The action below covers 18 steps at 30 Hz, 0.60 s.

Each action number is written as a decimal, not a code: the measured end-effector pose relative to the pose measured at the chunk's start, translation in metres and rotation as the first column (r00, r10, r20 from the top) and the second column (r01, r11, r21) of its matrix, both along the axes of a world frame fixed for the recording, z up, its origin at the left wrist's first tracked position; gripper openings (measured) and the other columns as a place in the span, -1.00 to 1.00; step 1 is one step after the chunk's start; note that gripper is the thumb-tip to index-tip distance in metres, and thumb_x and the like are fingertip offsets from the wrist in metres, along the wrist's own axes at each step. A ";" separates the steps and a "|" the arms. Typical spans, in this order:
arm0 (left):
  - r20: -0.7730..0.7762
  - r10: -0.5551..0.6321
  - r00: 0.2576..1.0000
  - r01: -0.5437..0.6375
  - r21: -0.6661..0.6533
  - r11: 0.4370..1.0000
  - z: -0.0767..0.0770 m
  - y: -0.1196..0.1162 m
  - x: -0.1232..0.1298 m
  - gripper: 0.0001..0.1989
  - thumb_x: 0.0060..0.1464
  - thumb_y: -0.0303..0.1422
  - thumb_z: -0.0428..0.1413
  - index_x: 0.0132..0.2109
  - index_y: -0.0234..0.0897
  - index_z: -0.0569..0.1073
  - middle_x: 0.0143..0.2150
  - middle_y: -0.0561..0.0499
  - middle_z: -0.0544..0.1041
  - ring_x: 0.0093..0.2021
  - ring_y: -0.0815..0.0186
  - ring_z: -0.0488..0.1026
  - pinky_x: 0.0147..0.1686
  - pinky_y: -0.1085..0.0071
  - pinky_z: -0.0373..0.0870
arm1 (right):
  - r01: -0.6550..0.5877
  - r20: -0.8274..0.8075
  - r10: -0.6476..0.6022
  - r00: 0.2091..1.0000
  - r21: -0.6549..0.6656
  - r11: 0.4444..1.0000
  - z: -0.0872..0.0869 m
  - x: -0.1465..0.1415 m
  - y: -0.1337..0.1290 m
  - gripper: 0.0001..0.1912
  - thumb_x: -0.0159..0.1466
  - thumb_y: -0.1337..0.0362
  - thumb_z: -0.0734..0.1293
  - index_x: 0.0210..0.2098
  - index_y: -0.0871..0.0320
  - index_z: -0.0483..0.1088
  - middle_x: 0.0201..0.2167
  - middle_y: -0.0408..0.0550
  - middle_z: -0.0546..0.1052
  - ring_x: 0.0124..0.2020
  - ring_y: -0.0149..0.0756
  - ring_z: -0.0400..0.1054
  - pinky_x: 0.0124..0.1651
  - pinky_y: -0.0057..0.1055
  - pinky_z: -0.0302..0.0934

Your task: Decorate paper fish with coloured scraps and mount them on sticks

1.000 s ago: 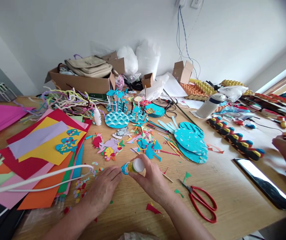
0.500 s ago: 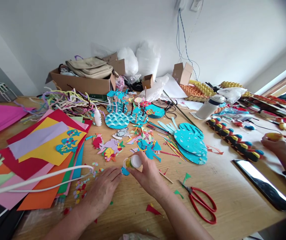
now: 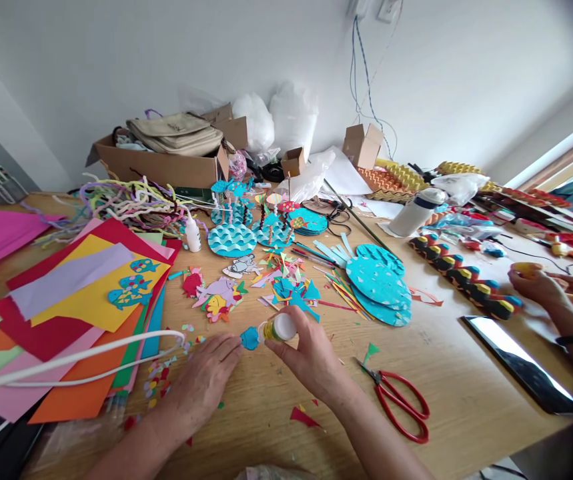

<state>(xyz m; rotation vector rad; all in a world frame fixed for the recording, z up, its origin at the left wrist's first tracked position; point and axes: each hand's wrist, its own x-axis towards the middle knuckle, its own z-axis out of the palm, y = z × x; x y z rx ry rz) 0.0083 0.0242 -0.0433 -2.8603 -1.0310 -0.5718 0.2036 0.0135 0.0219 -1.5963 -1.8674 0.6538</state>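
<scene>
My right hand [image 3: 306,353] is closed around a glue stick [image 3: 277,328] with a white end and a yellow-green label. The stick is tilted, its lower end just right of a small blue paper cutout [image 3: 249,339]. Palm down on the wood, my left hand [image 3: 203,373] stretches its fingers out flat, fingertips at the cutout's left edge; its thumb is hidden. Behind the hands lie colourful paper fish [image 3: 216,295] and a heap of paper scraps [image 3: 291,287]. Confetti-like paper dots [image 3: 159,381] lie beside my left wrist.
Red-handled scissors [image 3: 401,403] and a phone [image 3: 521,363] lie on the right. Coloured paper sheets [image 3: 76,363] and a white cable [image 3: 76,357] are on the left. A white glue bottle [image 3: 193,233] stands behind. Another person's hands [image 3: 541,287] are at the far right.
My right hand has moved the glue stick slightly right, uncovering more of the blue cutout. My left hand stays by the cutout.
</scene>
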 end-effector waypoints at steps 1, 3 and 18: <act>0.001 0.005 1.000 -0.005 0.004 1.000 -0.001 0.000 0.000 -0.56 -0.06 -0.71 -0.23 -0.10 -0.36 0.36 -0.12 -0.09 0.46 -0.09 0.22 0.37 -0.11 0.22 0.38 | -0.014 0.000 0.014 1.000 0.004 1.000 0.000 -0.001 -0.001 -0.78 0.10 0.26 0.32 -0.31 0.14 0.20 -0.42 -0.13 0.41 -0.41 -0.34 0.26 -0.38 -0.48 0.08; 0.010 0.011 1.000 -0.011 0.015 1.000 -0.003 -0.001 -0.001 -0.57 -0.05 -0.70 -0.23 -0.10 -0.36 0.35 -0.11 -0.10 0.45 -0.08 0.21 0.36 -0.11 0.21 0.38 | -0.042 -0.003 0.042 0.999 0.008 0.999 0.000 -0.002 -0.002 -0.78 0.09 0.26 0.32 -0.32 0.14 0.20 -0.42 -0.13 0.40 -0.41 -0.35 0.25 -0.38 -0.48 0.08; -0.003 0.005 1.000 -0.005 0.002 1.000 -0.001 0.000 0.000 -0.60 -0.02 -0.67 -0.22 -0.11 -0.35 0.36 -0.13 -0.08 0.46 -0.10 0.22 0.37 -0.11 0.22 0.39 | 0.009 -0.072 -0.008 0.997 0.012 1.000 -0.004 -0.006 0.008 -0.76 0.09 0.26 0.32 -0.28 0.14 0.20 -0.40 -0.12 0.42 -0.40 -0.35 0.26 -0.36 -0.48 0.08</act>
